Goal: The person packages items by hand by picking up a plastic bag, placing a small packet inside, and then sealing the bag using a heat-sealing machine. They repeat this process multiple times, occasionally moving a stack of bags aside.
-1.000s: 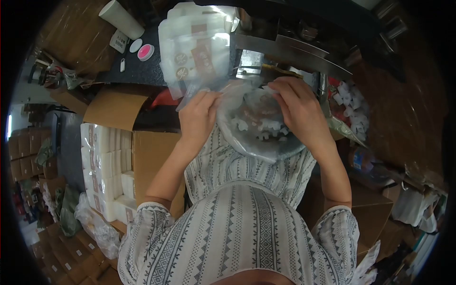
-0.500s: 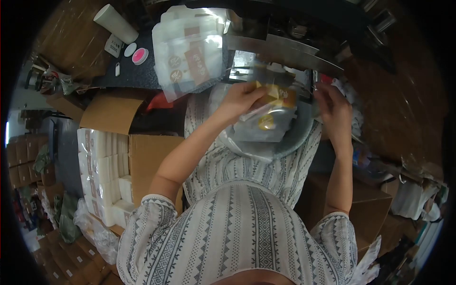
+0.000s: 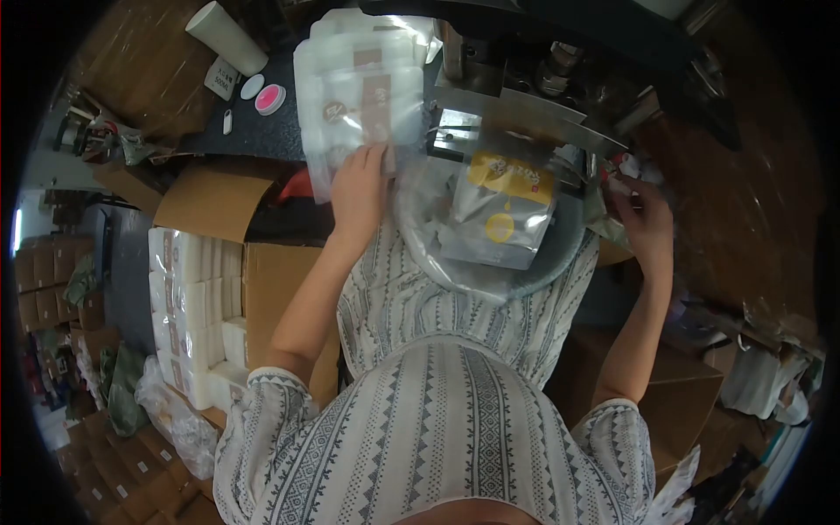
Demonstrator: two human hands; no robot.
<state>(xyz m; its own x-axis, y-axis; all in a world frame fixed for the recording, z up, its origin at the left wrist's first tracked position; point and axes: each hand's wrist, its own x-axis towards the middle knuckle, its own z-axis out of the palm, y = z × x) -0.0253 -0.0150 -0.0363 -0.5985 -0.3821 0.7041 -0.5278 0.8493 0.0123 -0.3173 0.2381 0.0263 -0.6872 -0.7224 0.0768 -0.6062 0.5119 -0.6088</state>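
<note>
My left hand rests its fingers on the near edge of a stack of translucent printed pouches, with no grip on them that I can make out. In a round plastic-lined basin on my lap lies a silvery pouch with a yellow printed band, apart from both hands. Over on the right, my right hand has its fingers bent together beside a heap of small red and white packets. What its fingertips hold, if anything, is hidden.
A metal machine stands just beyond the basin. A pink round pad and a white cup sit on the dark table at left. Below is an open carton beside stacked white packs.
My left hand has let go of the yellow-banded pouch and moved left to the stack. That pouch now lies in the basin. My right hand has shifted right, towards the small packets.
</note>
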